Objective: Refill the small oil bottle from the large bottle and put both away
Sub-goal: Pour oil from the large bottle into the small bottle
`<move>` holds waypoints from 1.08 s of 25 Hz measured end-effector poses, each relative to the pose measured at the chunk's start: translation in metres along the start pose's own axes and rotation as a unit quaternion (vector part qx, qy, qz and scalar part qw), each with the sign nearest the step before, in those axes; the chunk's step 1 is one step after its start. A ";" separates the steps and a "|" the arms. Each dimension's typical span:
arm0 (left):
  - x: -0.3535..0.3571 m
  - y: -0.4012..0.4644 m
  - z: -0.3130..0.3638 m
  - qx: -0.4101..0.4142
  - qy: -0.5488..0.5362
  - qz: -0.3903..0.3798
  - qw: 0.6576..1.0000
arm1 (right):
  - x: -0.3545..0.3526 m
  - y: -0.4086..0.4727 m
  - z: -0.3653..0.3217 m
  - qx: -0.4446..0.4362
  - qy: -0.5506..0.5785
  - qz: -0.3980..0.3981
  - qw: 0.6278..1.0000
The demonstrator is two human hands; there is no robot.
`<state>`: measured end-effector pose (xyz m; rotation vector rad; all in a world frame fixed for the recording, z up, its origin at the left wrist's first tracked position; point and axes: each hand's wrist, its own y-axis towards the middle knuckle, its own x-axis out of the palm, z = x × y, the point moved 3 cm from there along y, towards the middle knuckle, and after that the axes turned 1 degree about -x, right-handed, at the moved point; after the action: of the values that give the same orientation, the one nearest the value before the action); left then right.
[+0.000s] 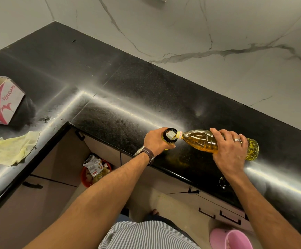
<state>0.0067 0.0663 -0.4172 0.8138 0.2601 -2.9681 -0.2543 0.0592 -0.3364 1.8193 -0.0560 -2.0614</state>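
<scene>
The large clear bottle [201, 141] of yellow oil lies tipped almost level above the black counter [146, 97], its yellow neck resting at the mouth of the small bottle. My right hand [231, 148] grips its body near the base. The small oil bottle [170, 136] stands upright near the counter's front edge, seen from above as a round black rim. My left hand [157, 141] is wrapped around it, hiding most of its body.
A pink-and-white tissue box [2, 101] and a crumpled yellow cloth [11, 150] lie on the counter's left wing. A small round ring-like object [224, 183] sits on the counter near my right forearm. Below, an orange waste bin [95, 172] and a pink bucket [232, 239] stand on the floor.
</scene>
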 end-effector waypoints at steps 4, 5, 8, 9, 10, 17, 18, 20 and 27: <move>0.000 0.000 0.001 -0.001 -0.001 0.003 1.000 | 0.000 -0.001 0.000 0.000 -0.001 -0.001 1.000; 0.000 0.000 0.000 -0.001 -0.001 0.002 1.000 | 0.000 0.000 0.001 0.000 0.000 -0.001 1.000; 0.000 0.000 0.000 -0.001 0.000 0.003 1.000 | 0.001 0.000 0.001 -0.002 -0.001 -0.002 1.000; 0.000 -0.001 0.000 -0.001 -0.001 0.003 1.000 | 0.001 0.000 0.001 -0.002 -0.002 -0.002 1.000; 0.000 -0.001 0.000 -0.001 -0.002 0.004 1.000 | 0.001 0.000 0.001 -0.002 -0.003 -0.003 1.000; 0.000 0.000 0.001 -0.003 -0.004 0.004 1.000 | 0.000 0.001 0.000 -0.002 -0.002 -0.005 1.000; 0.000 0.000 0.001 -0.003 -0.004 0.004 1.000 | 0.000 0.001 0.000 -0.001 -0.002 -0.005 1.000; 0.000 0.000 0.001 -0.002 -0.004 0.003 1.000 | -0.001 0.001 0.000 -0.001 -0.003 -0.005 1.000; 0.000 0.000 0.000 -0.001 0.000 0.004 1.000 | -0.003 0.003 -0.001 -0.005 -0.001 -0.004 1.000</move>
<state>0.0061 0.0662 -0.4171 0.8115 0.2603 -2.9606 -0.2524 0.0577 -0.3326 1.8131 -0.0389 -2.0658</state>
